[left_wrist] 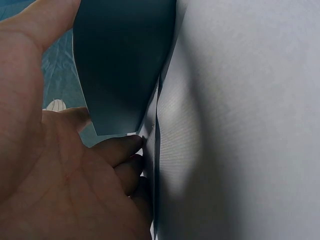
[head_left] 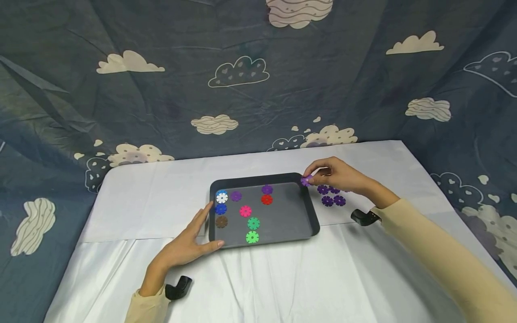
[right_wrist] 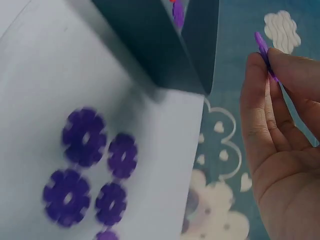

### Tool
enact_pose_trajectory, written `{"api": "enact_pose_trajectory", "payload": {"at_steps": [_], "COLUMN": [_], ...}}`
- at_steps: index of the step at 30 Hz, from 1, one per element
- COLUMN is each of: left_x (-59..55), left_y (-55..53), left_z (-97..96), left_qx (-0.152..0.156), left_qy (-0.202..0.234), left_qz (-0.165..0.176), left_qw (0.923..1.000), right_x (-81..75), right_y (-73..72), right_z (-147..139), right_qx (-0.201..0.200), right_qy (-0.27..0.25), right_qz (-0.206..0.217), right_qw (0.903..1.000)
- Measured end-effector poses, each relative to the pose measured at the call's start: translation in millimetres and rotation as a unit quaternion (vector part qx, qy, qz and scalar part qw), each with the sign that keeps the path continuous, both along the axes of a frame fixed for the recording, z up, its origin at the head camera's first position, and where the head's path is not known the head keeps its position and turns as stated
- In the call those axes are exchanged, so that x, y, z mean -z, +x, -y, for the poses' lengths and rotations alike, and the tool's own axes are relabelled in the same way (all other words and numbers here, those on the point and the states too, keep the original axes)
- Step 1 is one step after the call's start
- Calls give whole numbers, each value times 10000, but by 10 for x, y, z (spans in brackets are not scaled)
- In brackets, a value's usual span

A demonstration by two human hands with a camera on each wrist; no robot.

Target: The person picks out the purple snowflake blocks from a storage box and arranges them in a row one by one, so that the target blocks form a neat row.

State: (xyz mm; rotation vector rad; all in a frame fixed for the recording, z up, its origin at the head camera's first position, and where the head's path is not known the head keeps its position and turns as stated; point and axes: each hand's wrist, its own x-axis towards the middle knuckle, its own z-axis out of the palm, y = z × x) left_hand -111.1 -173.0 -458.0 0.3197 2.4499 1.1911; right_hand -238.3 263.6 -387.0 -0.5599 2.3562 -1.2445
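A dark grey tray (head_left: 283,220) lies on the white cloth. My left hand (head_left: 183,246) rests against its front left corner, thumb at the front rim and fingers along the left side; the left wrist view shows the palm beside the tray wall (left_wrist: 125,65). Above the tray's back right corner, my right hand (head_left: 337,175) pinches a purple notched disc (right_wrist: 262,47) between thumb and fingertips. More purple discs (head_left: 327,201) lie on the cloth below that hand, some of them hidden by it. Four of them show clearly in the right wrist view, including one large disc (right_wrist: 67,198).
Inside the tray lie a white disc (head_left: 221,198), a blue disc (head_left: 221,209), a brown disc (head_left: 221,221), a pink disc (head_left: 245,211), a red disc (head_left: 266,199), two purple ones and two green ones. A cloud-patterned curtain (head_left: 173,103) hangs behind the table.
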Motion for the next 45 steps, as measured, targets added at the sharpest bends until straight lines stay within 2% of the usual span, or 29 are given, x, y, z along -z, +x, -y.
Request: {"api": "enact_pose_trajectory", "payload": {"at_steps": [8,15,22,31,36,45], "left_x": [3,1,11,0,0,16], "left_y": [3,6,-2,-14,-10,0], "left_z": [-3,-6,-6,-2,-6,0], "left_qx": [16,0,-4,21,11,16], "left_qy": [22,44,48,-57,-42,45], "left_qz": [-26,-14,4,-21,14,-40], "left_qw": [10000,10000,10000,10000,10000,10000], "right_x": [109,184,302,445,513,538], "right_y": [88,153,213,256,264,333], "right_z": [-371,-658,-894,-1113,-1181,-1184], "right_qx": [656,1138,1249,1334,1407,1302], "right_qy": [33,547,744,1039,1289,1271], "right_qz": [146,64,-88,-78,-206,-239], "right_qw": [9977,9920,9893,9856,9814,9830]}}
